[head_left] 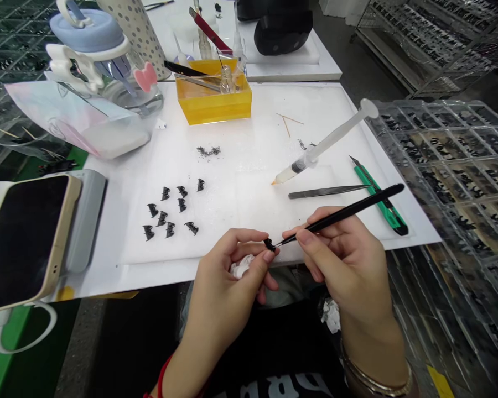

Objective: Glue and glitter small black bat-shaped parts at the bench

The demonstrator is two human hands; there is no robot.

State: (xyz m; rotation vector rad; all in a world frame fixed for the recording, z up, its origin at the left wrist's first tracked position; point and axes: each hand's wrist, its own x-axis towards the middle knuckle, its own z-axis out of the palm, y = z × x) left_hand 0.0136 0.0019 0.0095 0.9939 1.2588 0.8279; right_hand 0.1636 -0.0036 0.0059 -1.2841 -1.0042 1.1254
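Note:
My left hand [232,282] pinches a small black piece [269,244] between thumb and forefinger, with a crumpled white tissue [241,267] tucked in its palm. Black tweezers [348,213] are gripped in my right hand [342,257], their tip at the small piece. Several similar black pieces [170,229] lie in a group on the white board [249,210] to the left. Beyond my right hand are grey tweezers [326,192], a syringe [330,138] with an orange tip and a green craft knife [379,196].
A yellow box [216,108] of tools stands at the back. A phone [22,237], a pouch [95,124] and a lidded cup [91,33] are on the left. Compartment trays [452,166] fill the right side. Dark crumbs [208,151] and thin sticks [290,119] lie on the board.

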